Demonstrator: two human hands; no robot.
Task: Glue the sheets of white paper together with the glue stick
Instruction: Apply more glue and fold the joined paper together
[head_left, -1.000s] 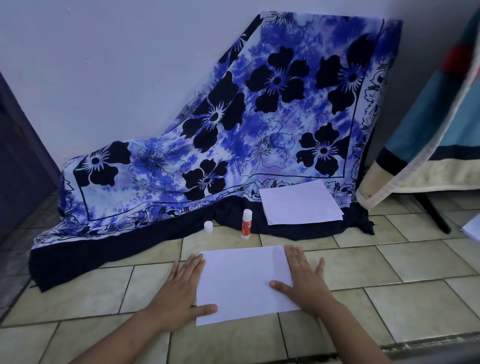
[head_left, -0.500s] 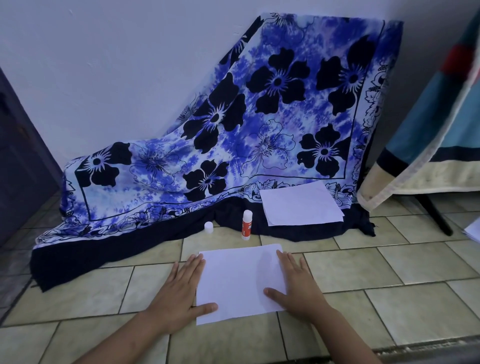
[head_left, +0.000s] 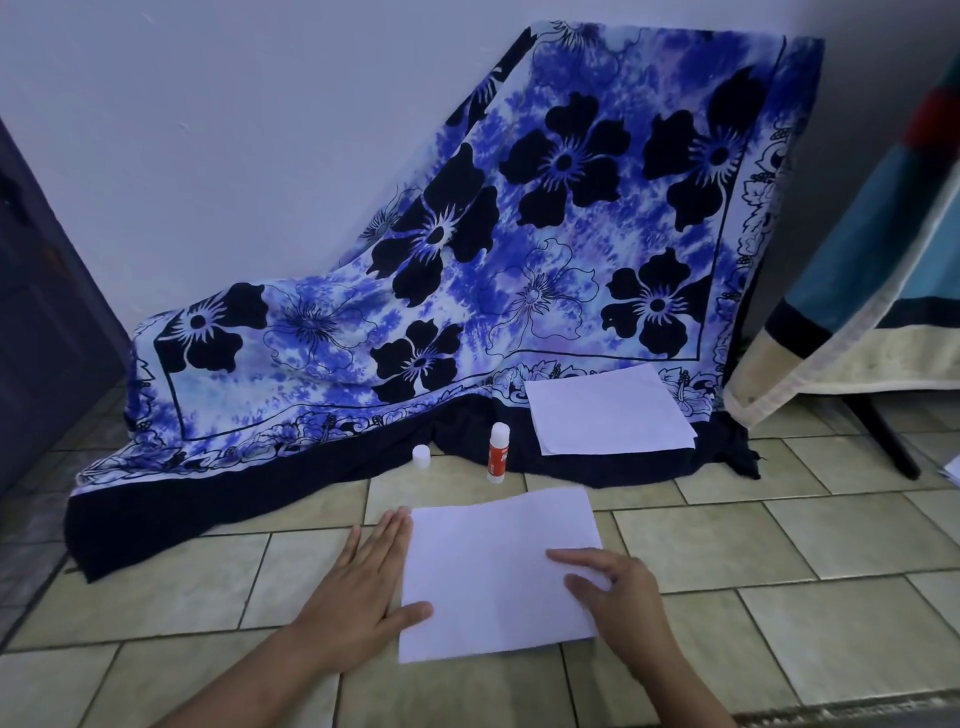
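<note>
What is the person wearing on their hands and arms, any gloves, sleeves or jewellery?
Nothing that shows. Both the left hand and the right hand are bare, with no gloves, rings, watch or bracelets in view. Both forearms are bare too, right down to the bottom edge of the picture, so no sleeve appears. The fingernails look short and unpainted, though the picture is slightly soft.

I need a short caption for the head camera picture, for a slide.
Both hands, left hand and right hand, press a white sheet on the tiled floor; an uncapped glue stick stands behind it.

On the tiled floor (head_left: 727, 540) lie a paper sheet (head_left: 498, 577), upright glue stick (head_left: 497, 453), cap (head_left: 421, 457) and floral cloth (head_left: 467, 291).
</note>
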